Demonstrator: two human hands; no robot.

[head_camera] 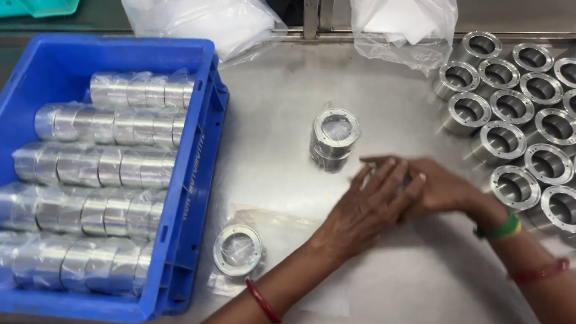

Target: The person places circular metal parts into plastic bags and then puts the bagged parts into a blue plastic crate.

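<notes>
Steel table [372, 303], left hand [365, 208] overlapping right hand [438, 188], fingers extended, contents hidden

Both hands [397, 195] overlapped, left over right, fingers extended.

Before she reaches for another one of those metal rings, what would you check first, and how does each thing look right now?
1. Hands free: cannot tell. The left hand lies over the right hand; anything between them is hidden.
2. Bare rings within reach: ok. The unwrapped metal rings stand upright in rows by the right hand.
3. Wrapped stack stable: ok. The wrapped stack stands upright on the steel table, apart from the hands.
4. Loose wrapped ring: ok, lying flat beside the blue crate.
5. Crate room: not ok. Wrapped rolls cover nearly all its floor.
6. Spare plastic bags: ok, at the table's far edge.
</notes>
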